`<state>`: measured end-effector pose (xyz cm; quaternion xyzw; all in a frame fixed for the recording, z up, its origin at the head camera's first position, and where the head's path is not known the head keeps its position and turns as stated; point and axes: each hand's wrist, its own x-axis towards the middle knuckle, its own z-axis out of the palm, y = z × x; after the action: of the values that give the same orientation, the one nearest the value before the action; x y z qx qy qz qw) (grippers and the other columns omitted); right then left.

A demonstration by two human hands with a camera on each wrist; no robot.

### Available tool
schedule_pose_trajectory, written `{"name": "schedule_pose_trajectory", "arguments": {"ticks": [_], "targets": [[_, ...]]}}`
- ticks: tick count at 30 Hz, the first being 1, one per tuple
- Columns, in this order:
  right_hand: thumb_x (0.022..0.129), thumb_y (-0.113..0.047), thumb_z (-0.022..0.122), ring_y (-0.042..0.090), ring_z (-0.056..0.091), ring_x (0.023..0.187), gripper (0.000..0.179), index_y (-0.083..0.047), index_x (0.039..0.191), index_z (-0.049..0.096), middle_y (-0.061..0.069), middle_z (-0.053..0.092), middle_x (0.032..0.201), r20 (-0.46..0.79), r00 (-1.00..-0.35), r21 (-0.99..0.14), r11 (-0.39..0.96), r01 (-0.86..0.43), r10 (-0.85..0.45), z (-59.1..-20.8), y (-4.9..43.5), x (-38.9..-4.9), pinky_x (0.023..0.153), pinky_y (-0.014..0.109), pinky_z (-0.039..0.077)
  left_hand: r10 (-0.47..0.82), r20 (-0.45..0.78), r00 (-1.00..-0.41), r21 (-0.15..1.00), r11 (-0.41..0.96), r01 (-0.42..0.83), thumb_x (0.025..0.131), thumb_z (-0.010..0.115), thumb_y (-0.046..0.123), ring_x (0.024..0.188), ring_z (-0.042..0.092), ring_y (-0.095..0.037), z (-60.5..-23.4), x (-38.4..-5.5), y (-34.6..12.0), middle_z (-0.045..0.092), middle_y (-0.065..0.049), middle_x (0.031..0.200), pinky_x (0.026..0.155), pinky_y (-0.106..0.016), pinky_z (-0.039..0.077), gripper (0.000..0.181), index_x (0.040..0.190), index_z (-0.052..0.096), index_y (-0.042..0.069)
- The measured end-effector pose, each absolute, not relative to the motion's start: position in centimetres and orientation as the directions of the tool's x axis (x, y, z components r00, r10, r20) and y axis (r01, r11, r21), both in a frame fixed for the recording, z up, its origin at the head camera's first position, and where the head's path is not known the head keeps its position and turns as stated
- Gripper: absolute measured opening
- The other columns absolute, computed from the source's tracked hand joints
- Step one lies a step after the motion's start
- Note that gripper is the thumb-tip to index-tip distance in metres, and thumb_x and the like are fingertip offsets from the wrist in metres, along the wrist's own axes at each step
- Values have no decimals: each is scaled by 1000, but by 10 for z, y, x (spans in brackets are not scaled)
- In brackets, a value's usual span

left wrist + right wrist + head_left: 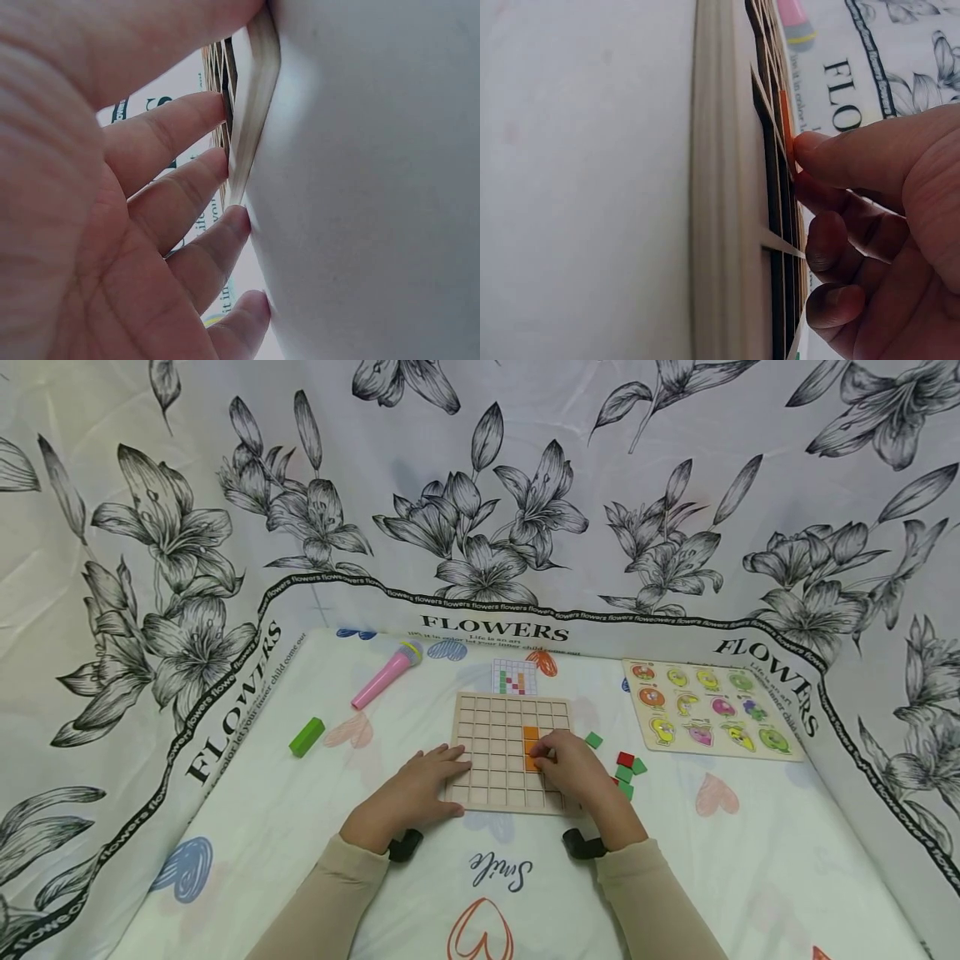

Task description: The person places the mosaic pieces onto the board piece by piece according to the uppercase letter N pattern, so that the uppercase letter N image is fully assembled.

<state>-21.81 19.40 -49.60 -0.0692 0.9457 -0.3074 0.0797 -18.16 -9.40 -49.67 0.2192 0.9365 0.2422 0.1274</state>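
Note:
A wooden grid board lies on the cloth, with a short column of orange square tiles in its right half. My right hand is over that column, its thumb and index fingertips pinching at an orange tile at the grid's surface. The other right fingers are curled inward. At the board's left side, my left hand rests with spread fingers touching the edge; the left wrist view shows its fingertips against the wooden rim.
Green and red tiles lie right of the board. Behind it is a small pattern card. A pink toy microphone and a green block are at left, a fruit puzzle board at right.

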Motion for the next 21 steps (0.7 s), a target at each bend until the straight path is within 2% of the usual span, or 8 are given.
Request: {"name": "schedule_pose_trajectory", "arguments": {"ticks": [3,7,12,15,21], "targets": [[101,-14,79,22,60,97,4,-17,103,81,0,69,107,-106,-978,-590,803,-83,-179,-496,195,-218,90,40,58,471,-134,-872,506,789,349,91,90,27,165,33,-35,-496,-181,-93,43,-7,174,136,-61,23,72,157,61,14],[103,-16,77,22,59,94,5,-18,107,80,0,69,108,-96,-981,-603,794,-78,-170,-491,201,-217,84,37,55,469,-136,-873,507,790,345,91,90,26,166,33,-35,-497,-182,-93,43,-7,174,136,-61,23,73,157,61,14],[105,-17,73,24,59,92,14,-14,118,79,6,70,115,-85,-993,-629,777,-14,-87,-481,234,-220,77,35,52,469,-138,-872,503,792,346,92,90,27,166,33,-34,-498,-182,-93,43,-6,175,136,-61,23,73,157,61,15],[107,-17,69,27,59,97,20,-10,125,77,11,69,123,-97,-995,-605,795,43,-20,-478,265,-221,80,38,54,473,-135,-871,504,790,351,91,91,27,165,33,-35,-499,-182,-94,43,-7,175,136,-61,24,73,157,61,14],[110,-22,65,36,57,113,33,-5,137,72,20,63,132,-197,-976,-559,808,187,89,-482,310,-215,100,53,57,477,-139,-868,503,789,353,91,91,28,166,32,-35,-498,-183,-93,42,-7,175,135,-62,24,74,157,61,14]]}}
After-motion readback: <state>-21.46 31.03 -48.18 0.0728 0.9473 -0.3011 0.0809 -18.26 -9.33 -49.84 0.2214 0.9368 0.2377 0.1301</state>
